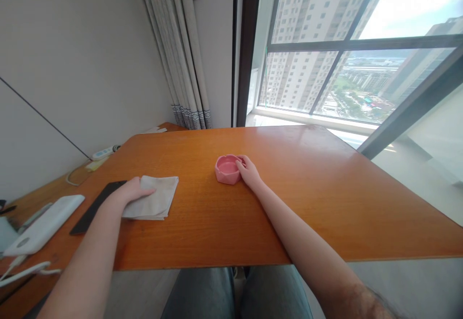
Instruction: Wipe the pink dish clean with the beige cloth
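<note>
Head view, right hand [249,173] gripping pink ashtray [227,168]; left hand [132,192] on cloth [155,202]

- The left hand [130,191] covers the near-left part of the folded cloth [155,203]; its fingers lie flat on top.
- The right hand [249,172] hides the right side of the pink dish [227,169].
- Both forearms run off the near edge of the picture.
- The white device [43,223] and white cable [21,273] are cut off at the left edge.
- The small things far left on the desk [307,203] are too small to tell.
</note>
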Demonstrator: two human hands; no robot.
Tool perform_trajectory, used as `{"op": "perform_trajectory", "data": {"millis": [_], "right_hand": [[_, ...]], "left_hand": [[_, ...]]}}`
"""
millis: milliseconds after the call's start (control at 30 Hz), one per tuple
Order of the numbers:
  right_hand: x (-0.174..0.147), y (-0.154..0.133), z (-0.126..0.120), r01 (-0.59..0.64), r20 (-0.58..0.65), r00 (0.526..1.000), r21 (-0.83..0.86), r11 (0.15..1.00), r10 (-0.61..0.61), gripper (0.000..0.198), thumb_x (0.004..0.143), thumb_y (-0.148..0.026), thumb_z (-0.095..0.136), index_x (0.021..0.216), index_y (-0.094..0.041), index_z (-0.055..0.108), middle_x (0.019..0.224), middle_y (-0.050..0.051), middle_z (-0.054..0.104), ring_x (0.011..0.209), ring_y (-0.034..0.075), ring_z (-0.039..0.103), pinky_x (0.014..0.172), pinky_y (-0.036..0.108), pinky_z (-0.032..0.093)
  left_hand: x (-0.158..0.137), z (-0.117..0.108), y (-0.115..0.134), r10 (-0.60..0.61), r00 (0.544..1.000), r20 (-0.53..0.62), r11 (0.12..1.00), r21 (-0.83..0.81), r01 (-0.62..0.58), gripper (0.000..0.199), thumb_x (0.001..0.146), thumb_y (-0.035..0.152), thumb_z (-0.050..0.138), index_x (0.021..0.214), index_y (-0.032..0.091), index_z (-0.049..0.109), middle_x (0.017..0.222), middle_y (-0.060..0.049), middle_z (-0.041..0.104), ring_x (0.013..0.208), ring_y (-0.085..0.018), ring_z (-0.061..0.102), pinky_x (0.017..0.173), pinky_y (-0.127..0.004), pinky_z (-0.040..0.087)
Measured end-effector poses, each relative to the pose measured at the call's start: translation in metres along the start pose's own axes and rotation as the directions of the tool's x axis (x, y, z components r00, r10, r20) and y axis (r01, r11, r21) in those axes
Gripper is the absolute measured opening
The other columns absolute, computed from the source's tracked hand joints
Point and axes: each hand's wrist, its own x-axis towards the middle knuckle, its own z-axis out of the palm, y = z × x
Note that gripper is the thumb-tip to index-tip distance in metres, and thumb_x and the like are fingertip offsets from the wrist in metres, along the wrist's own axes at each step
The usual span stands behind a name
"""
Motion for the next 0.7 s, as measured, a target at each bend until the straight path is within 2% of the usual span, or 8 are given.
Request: {"op": "perform_trajectory", "data": {"millis": [100,167,233,300,367,433,567,700], "right_hand": [[0.0,-0.005,-0.003,0.035,-0.077,0.996,-0.021,0.999,-0.037,0.035,0.083,-0.043,0.05,0.109,-0.02,0.058,0.116,0.01,0.062,0.113,0.023,0.055,0.101,0.043,0.041],[-0.002,-0.015,-0.007,0.108,-0.131,0.985,-0.048,0.993,-0.113,0.037,0.084,-0.043,0.05,0.11,-0.019,0.059,0.12,0.012,0.059,0.118,0.023,0.052,0.102,0.044,0.039],[-0.004,-0.03,-0.013,0.186,-0.148,0.97,-0.063,0.98,-0.194,0.034,0.083,-0.045,0.052,0.104,-0.02,0.062,0.118,0.011,0.06,0.118,0.024,0.051,0.101,0.043,0.04],[-0.007,-0.047,-0.017,0.205,-0.112,0.973,0.01,0.979,-0.203,0.035,0.083,-0.049,0.053,0.098,-0.02,0.065,0.114,0.01,0.063,0.113,0.024,0.054,0.097,0.041,0.043],[-0.01,-0.062,-0.018,0.124,-0.008,0.992,0.213,0.969,-0.125,0.044,0.083,-0.058,0.05,0.1,-0.021,0.065,0.106,0.009,0.068,0.104,0.023,0.06,0.092,0.039,0.046],[-0.011,-0.072,-0.019,-0.046,0.15,0.988,0.454,0.89,-0.025,0.054,0.083,-0.064,0.044,0.106,-0.02,0.064,0.099,0.008,0.07,0.096,0.022,0.064,0.087,0.038,0.049],[-0.01,-0.08,-0.026,-0.342,0.318,0.933,0.638,0.69,0.169,0.041,0.078,-0.049,0.063,0.104,-0.018,0.064,0.097,0.008,0.072,0.093,0.023,0.067,0.085,0.037,0.053],[-0.007,-0.078,-0.041,-0.35,0.233,0.936,0.66,0.665,0.262,0.032,0.069,-0.025,0.074,0.098,-0.018,0.064,0.095,0.006,0.073,0.086,0.021,0.068,0.081,0.032,0.055]], "left_hand": [[-0.014,-0.007,0.031,0.048,0.986,0.158,0.995,-0.09,-0.034,0.039,0.056,0.038,0.073,0.086,0.016,0.062,0.093,-0.009,0.073,0.089,-0.029,0.066,0.072,-0.032,0.05],[-0.025,-0.013,0.058,0.127,0.974,0.186,0.954,-0.293,-0.068,0.042,0.059,0.039,0.073,0.094,0.017,0.062,0.097,-0.008,0.072,0.09,-0.027,0.067,0.073,-0.032,0.052],[-0.034,-0.018,0.089,0.257,0.942,0.216,0.82,-0.565,-0.094,0.045,0.063,0.04,0.073,0.101,0.018,0.062,0.102,-0.007,0.071,0.091,-0.026,0.067,0.074,-0.032,0.054],[-0.039,-0.017,0.123,0.365,0.911,0.195,0.619,-0.781,-0.081,0.044,0.065,0.038,0.073,0.102,0.016,0.063,0.101,-0.009,0.071,0.09,-0.025,0.067,0.075,-0.032,0.055],[-0.039,-0.009,0.157,0.426,0.894,0.14,0.409,-0.911,-0.052,0.041,0.067,0.033,0.073,0.102,0.014,0.064,0.099,-0.011,0.071,0.089,-0.024,0.068,0.077,-0.033,0.055],[-0.036,0.008,0.187,0.474,0.872,0.126,0.267,-0.964,-0.006,0.039,0.068,0.028,0.072,0.102,0.012,0.064,0.1,-0.012,0.071,0.092,-0.025,0.067,0.082,-0.036,0.054],[-0.025,0.05,0.225,0.479,0.872,0.101,0.175,-0.984,0.017,0.038,0.063,0.022,0.075,0.098,0.012,0.065,0.097,-0.012,0.071,0.091,-0.025,0.066,0.084,-0.037,0.053],[-0.017,0.074,0.234,0.511,0.852,0.116,0.13,-0.99,0.057,0.042,0.06,0.024,0.077,0.099,0.012,0.064,0.099,-0.011,0.07,0.089,-0.023,0.066,0.082,-0.036,0.051]]}}
